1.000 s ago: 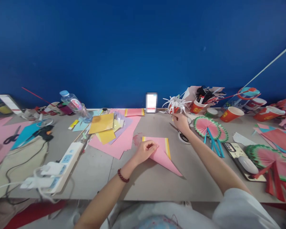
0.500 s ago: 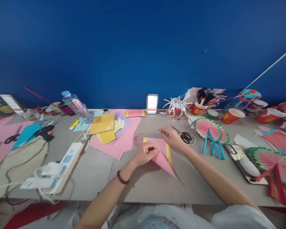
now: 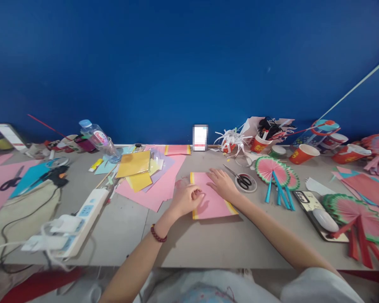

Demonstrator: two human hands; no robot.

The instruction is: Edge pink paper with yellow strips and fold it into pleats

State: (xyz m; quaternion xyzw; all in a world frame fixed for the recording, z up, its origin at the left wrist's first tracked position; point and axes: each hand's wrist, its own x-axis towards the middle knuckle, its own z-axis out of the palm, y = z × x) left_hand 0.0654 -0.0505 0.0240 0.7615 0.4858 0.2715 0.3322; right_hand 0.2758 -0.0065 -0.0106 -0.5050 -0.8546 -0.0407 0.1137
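Note:
A pink paper sheet with yellow side strips (image 3: 213,203) lies flat on the grey table (image 3: 208,244) in front of me. My left hand (image 3: 187,197) rests on its left edge with the fingers curled in a loose pinch on the paper. My right hand (image 3: 221,183) lies on the sheet's upper right part, fingers stretched flat. Black-handled scissors (image 3: 241,179) lie just right of my right hand on a roll of tape.
Loose pink and yellow sheets (image 3: 151,176) lie to the left, beside a power strip (image 3: 78,219) and a water bottle (image 3: 97,139). Folded paper fans (image 3: 276,172), red cups (image 3: 303,153), a phone with a mouse (image 3: 322,214) and more fans (image 3: 356,210) crowd the right.
My right hand came back from the paper shreds near the far cups and landed on the pink sheet. The sheet, folded into a triangle before, now lies open and flat.

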